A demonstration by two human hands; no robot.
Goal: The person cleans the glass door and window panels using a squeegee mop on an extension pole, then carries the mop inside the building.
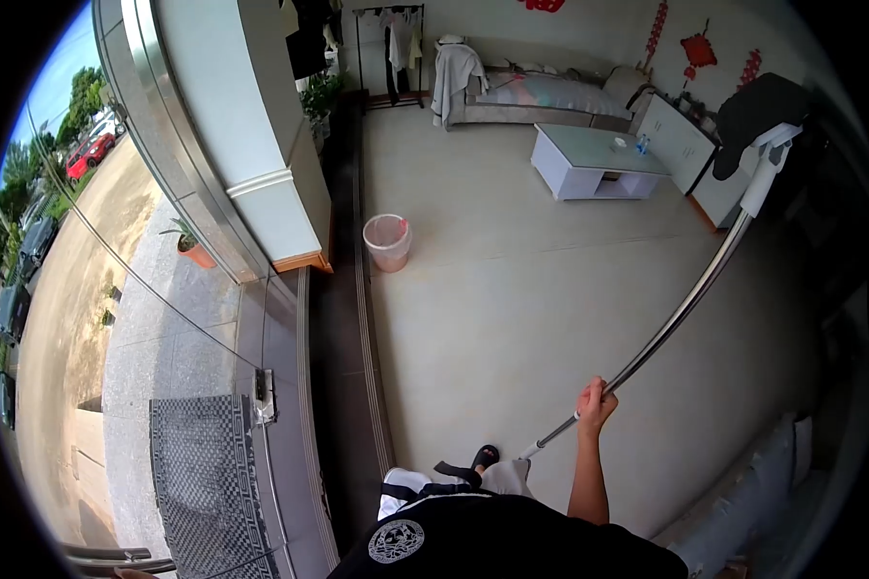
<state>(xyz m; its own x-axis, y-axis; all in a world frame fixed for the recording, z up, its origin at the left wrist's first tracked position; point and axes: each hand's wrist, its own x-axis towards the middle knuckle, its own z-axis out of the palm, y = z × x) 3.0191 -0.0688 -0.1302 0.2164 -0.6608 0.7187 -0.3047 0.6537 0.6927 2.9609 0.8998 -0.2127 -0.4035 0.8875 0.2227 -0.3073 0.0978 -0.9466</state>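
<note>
My right hand [597,405] is closed around the metal pole of a flat mop [690,299], low on the handle. The pole slants up to the right, and its lower end is near my sandalled foot [488,456]. A dark mop cloth [763,118] covers the raised mop head at upper right. Of my left hand [135,573], only a skin-coloured sliver shows at the bottom left edge, beside metal bars; its fingers are cut off by the frame.
A pink-white bin [388,241] stands near the dark threshold strip. Farther back are a white coffee table [589,154], a sofa [541,106] and a clothes rack [390,53]. A glass door [270,405] at left gives onto a checked mat [208,482]. A plastic-wrapped object [743,502] lies lower right.
</note>
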